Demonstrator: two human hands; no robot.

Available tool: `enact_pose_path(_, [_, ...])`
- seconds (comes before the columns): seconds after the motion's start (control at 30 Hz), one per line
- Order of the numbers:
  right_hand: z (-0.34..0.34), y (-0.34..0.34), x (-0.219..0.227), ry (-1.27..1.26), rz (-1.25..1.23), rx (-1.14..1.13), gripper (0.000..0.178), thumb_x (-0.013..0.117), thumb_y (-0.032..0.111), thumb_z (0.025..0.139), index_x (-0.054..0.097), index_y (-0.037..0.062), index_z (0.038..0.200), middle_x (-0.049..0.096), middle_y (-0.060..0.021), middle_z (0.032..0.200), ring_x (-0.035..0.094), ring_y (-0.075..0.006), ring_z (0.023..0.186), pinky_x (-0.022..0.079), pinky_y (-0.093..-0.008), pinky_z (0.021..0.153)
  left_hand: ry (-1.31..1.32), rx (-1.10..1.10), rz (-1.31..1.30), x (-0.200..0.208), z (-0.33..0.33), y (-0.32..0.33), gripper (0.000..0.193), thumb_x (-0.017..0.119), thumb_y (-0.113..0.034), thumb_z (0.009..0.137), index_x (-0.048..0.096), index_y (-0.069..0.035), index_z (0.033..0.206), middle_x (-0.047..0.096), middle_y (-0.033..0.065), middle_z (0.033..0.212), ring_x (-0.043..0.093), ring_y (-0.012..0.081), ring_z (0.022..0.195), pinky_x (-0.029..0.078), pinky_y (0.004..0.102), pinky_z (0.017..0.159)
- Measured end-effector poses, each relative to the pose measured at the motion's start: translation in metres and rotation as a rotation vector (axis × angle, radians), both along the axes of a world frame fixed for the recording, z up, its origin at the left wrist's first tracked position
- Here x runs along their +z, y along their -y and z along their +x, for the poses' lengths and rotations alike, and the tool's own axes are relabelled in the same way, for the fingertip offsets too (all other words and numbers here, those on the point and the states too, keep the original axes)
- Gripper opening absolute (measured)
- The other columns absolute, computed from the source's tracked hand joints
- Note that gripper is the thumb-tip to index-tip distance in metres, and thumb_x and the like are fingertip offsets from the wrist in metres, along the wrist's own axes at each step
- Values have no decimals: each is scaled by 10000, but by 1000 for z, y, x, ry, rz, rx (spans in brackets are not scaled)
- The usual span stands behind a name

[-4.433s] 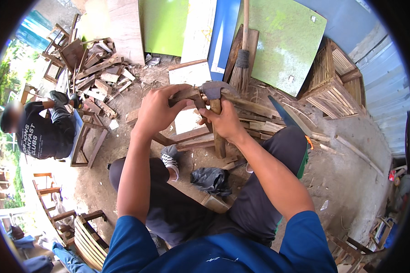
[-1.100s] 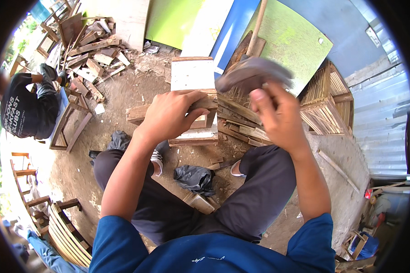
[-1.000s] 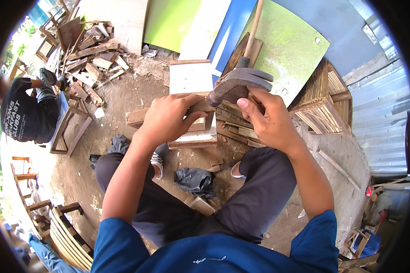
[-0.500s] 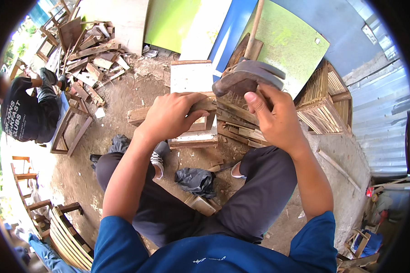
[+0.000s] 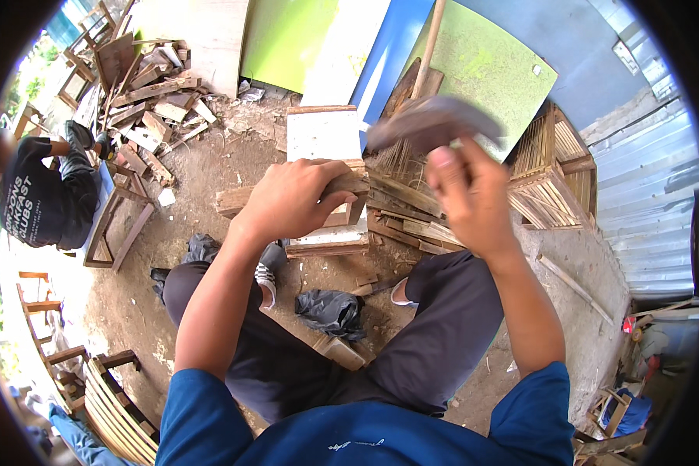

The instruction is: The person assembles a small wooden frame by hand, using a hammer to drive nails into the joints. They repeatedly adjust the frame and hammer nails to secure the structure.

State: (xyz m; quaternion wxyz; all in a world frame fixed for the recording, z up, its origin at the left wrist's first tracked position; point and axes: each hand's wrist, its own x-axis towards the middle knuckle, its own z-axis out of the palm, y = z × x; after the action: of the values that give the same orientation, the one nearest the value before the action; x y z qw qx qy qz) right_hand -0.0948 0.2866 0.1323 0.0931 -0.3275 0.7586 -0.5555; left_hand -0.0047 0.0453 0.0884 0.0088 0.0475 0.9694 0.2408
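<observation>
In my right hand (image 5: 474,194) is a claw hammer (image 5: 431,126), its head raised and smeared by motion; my fingers are closed round its handle, mostly hidden behind them. My left hand (image 5: 293,200) lies over a piece of wood (image 5: 352,183), thumb and fingers wrapped round it. That wood rests above a low wooden bench with a white top (image 5: 322,133), between my knees and the leaning panels. The hammer head is up to the right of the wood, apart from it.
Loose wooden strips (image 5: 412,225) lie right of the bench. A black plastic bag (image 5: 330,311) sits between my feet. A scrap wood pile (image 5: 159,101) and a seated person (image 5: 50,186) are at left. Slatted wooden furniture (image 5: 555,175) stands at right, near a corrugated metal wall (image 5: 641,210).
The hammer head has tilted and shifted slightly right, now blurred, as my right hand turned. My left hand stays on the wood.
</observation>
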Motion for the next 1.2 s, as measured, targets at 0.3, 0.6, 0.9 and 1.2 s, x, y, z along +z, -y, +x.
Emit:
enact_pose_path(0.3, [-8, -9, 13, -113, 0, -52, 317, 593, 292, 1092, 658, 0, 987, 586, -8, 690, 507, -89, 582, 402, -277, 548, -22, 0, 25, -3, 3, 1, 275, 711, -329, 966, 698, -108, 1128, 738, 178, 910, 695, 427, 887, 541, 511, 745])
enact_pose_path(0.6, [5, -1, 3, -323, 255, 95, 336, 601, 294, 1091, 620, 24, 892, 580, 7, 705, 485, -58, 572, 389, -259, 537, -31, 1, 10, -2, 6, 2, 271, 722, -312, 958, 715, -109, 1136, 747, 163, 929, 702, 410, 900, 551, 490, 754])
enact_pose_path(0.9, [16, 9, 1, -175, 210, -10, 293, 635, 252, 1071, 632, -29, 991, 561, -40, 676, 482, -111, 576, 397, -301, 543, -34, 7, 44, -6, 4, 4, 288, 717, -332, 962, 722, -124, 1161, 752, 160, 938, 706, 407, 904, 553, 493, 758])
enact_pose_path(1.2, [3, -12, 10, -138, -164, -158, 259, 593, 230, 1090, 664, 24, 950, 558, -4, 697, 457, -58, 552, 351, -270, 487, -20, 16, 30, -5, 1, 0, 279, 723, -335, 961, 727, -127, 1148, 753, 155, 932, 707, 403, 896, 551, 494, 757])
